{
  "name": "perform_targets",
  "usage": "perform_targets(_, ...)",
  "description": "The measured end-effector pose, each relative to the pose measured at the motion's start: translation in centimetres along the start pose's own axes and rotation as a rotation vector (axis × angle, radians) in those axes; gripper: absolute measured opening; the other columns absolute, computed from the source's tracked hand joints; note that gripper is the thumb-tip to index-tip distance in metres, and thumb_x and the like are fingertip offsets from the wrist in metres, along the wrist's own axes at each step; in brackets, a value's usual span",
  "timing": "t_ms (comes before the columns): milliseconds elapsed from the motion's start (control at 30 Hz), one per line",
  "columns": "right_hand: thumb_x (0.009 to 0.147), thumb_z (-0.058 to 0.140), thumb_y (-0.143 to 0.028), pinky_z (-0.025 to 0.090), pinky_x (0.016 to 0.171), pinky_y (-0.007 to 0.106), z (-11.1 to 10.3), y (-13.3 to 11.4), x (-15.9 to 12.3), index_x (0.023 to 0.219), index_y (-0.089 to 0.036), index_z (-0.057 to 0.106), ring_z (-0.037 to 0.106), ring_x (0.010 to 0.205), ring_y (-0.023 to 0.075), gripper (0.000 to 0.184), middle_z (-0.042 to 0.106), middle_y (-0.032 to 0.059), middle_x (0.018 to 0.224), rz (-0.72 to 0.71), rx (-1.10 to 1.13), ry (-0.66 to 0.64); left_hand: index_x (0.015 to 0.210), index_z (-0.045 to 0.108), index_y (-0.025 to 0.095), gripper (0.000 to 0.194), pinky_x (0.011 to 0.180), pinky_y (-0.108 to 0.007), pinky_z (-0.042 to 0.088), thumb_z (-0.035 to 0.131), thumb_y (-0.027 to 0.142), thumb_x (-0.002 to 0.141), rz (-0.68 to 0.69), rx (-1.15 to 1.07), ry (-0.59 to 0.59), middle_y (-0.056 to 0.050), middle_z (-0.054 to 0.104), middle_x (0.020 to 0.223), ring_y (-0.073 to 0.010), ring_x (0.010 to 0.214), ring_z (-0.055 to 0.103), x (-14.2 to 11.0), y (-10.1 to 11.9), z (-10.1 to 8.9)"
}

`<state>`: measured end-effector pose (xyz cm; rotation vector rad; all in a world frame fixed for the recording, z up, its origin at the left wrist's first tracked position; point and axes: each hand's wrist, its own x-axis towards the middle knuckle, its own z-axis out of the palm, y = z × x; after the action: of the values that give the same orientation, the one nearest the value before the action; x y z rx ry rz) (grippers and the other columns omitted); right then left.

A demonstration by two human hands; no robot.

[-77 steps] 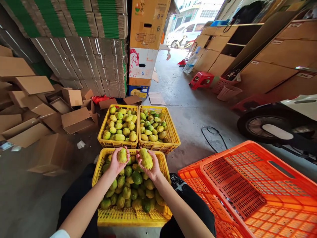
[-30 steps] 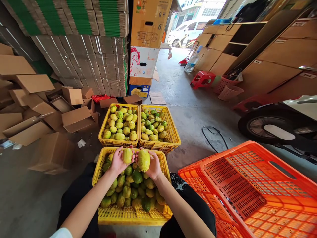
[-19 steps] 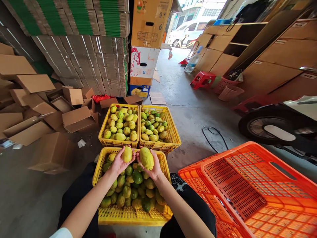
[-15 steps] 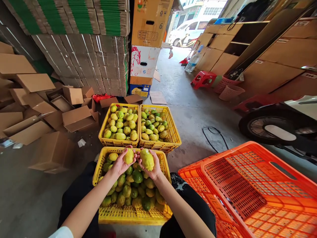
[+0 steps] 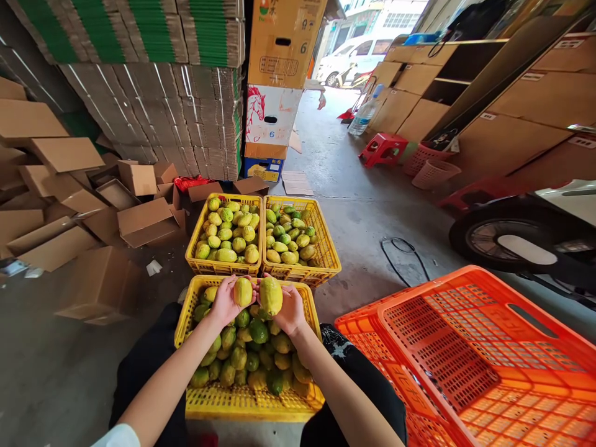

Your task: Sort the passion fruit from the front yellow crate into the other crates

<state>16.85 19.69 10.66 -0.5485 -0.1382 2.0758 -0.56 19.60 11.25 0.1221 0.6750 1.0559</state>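
Observation:
My left hand [image 5: 226, 302] is closed around a yellow lemon [image 5: 243, 292]. Beside it, my right hand [image 5: 291, 310] grips a larger yellow-green lemon [image 5: 270, 296], its tip pointing down toward me. Both fruits are held side by side above the far part of a yellow plastic crate [image 5: 254, 410] between my knees. Many green and yellow lemons [image 5: 258, 331] fill that crate, partly covered by my forearms. Just beyond stand two more yellow crates, the left one [image 5: 223, 268] with mostly yellow lemons, the right one [image 5: 328, 248] with yellow and green ones.
An orange crate [image 5: 437, 354] stands at my right, near a motorbike wheel [image 5: 503, 239]. Loose cardboard boxes [image 5: 149, 220] lie to the left, before stacked flattened cartons [image 5: 162, 118]. A black cable [image 5: 405, 248] loops over the floor. A red stool [image 5: 382, 149] stands farther back.
My right hand has turned its lemon more upright and shifted it slightly left. My left hand has tilted its lemon a little and stays almost in place.

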Motion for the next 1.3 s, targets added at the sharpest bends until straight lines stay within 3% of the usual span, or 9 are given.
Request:
perform_targets(133, 0.075, 0.061, -0.026, 0.06, 0.089, 0.047, 0.1, 0.0, 0.2, 0.104, -0.021, 0.068, 0.07, 0.103, 0.029, 0.031, 0.076, 0.0096, 0.102, -0.061, -0.013, 0.027, 0.101, 0.066, 0.008, 0.021, 0.074, -0.035, 0.061, 0.051, 0.021, 0.092, 0.03, -0.004, 0.058, -0.013, 0.075, 0.088, -0.0211, 0.077, 0.073, 0.0, 0.4, 0.6)
perform_targets(333, 0.079, 0.074, -0.032, 0.06, 0.075, 0.027, -0.7, 0.9, 0.5, 0.107, -0.013, 0.066, 0.072, 0.081, 0.0181, 0.034, 0.075, 0.0094, 0.09, -0.006, 0.085, 0.046, 0.088, 0.064, 0.012, 0.01, 0.06, -0.023, 0.056, 0.066, 0.022, 0.088, 0.031, 0.019, 0.058, -0.007, 0.07, 0.077, -0.0147, 0.066, 0.067, -0.2, -0.3, 0.6)
perform_targets(500, 0.08, 0.069, -0.024, 0.063, 0.075, 0.033, -1.5, 1.1, 0.6, 0.104, -0.017, 0.063, 0.072, 0.085, 0.0207, 0.026, 0.074, 0.0079, 0.09, 0.038, 0.117, 0.116, 0.093, 0.064, 0.012, 0.011, 0.067, -0.024, 0.06, 0.066, 0.009, 0.082, 0.049, -0.022, 0.088, -0.008, 0.071, 0.082, -0.015, 0.073, 0.069, -0.1, -0.4, 0.3)
perform_targets(767, 0.079, 0.068, -0.021, 0.061, 0.065, 0.022, -1.2, 0.7, 0.5, 0.096, -0.017, 0.062, 0.069, 0.076, 0.0151, 0.019, 0.072, 0.0078, 0.092, 0.094, 0.178, 0.078, 0.088, 0.066, 0.01, 0.013, 0.056, -0.018, 0.054, 0.072, 0.011, 0.076, -0.003, 0.085, 0.021, -0.005, 0.067, 0.075, -0.0101, 0.06, 0.063, -0.1, -0.5, -0.2)
perform_targets(900, 0.082, 0.068, -0.026, 0.061, 0.066, 0.024, -1.4, 0.8, 0.4, 0.096, -0.015, 0.064, 0.07, 0.075, 0.0165, 0.018, 0.073, 0.0092, 0.09, 0.076, 0.123, 0.103, 0.087, 0.065, 0.011, 0.009, 0.059, -0.019, 0.056, 0.07, 0.012, 0.08, 0.006, 0.06, 0.068, -0.006, 0.068, 0.074, -0.0113, 0.062, 0.065, -0.1, -0.4, 0.0)
perform_targets(967, 0.081, 0.068, -0.03, 0.063, 0.069, 0.031, -1.5, 0.7, 0.4, 0.098, -0.014, 0.066, 0.072, 0.081, 0.0213, 0.024, 0.073, 0.01, 0.09, 0.045, 0.087, 0.093, 0.089, 0.065, 0.011, 0.008, 0.064, -0.024, 0.059, 0.065, 0.018, 0.086, 0.006, 0.016, 0.092, -0.008, 0.07, 0.076, -0.0142, 0.066, 0.068, 0.0, -0.3, 0.3)
perform_targets(1100, 0.072, 0.068, -0.029, 0.064, 0.078, 0.047, -1.3, 0.4, 0.5, 0.096, -0.016, 0.066, 0.071, 0.099, 0.032, 0.027, 0.074, 0.0116, 0.091, -0.032, 0.027, 0.039, 0.099, 0.065, 0.008, 0.023, 0.074, -0.035, 0.063, 0.048, 0.022, 0.093, 0.021, -0.043, 0.085, -0.014, 0.074, 0.085, -0.0219, 0.078, 0.073, 0.1, 0.1, 0.7)
perform_targets(1200, 0.071, 0.067, -0.028, 0.064, 0.079, 0.046, -0.8, 0.1, 0.5, 0.098, -0.016, 0.067, 0.071, 0.1, 0.0309, 0.03, 0.075, 0.0122, 0.094, -0.052, 0.029, 0.046, 0.102, 0.065, 0.007, 0.023, 0.079, -0.037, 0.062, 0.047, 0.017, 0.093, 0.052, -0.054, 0.094, -0.015, 0.075, 0.091, -0.0231, 0.085, 0.074, 0.3, 0.3, 0.8)
perform_targets(1300, 0.078, 0.066, -0.031, 0.064, 0.079, 0.036, -0.5, -0.2, 0.4, 0.104, -0.015, 0.066, 0.073, 0.094, 0.0235, 0.03, 0.076, 0.0107, 0.099, -0.073, 0.087, 0.117, 0.101, 0.065, 0.009, 0.016, 0.083, -0.035, 0.061, 0.055, 0.017, 0.091, 0.053, -0.019, 0.088, -0.013, 0.075, 0.093, -0.022, 0.087, 0.074, 0.4, 0.1, 0.5)
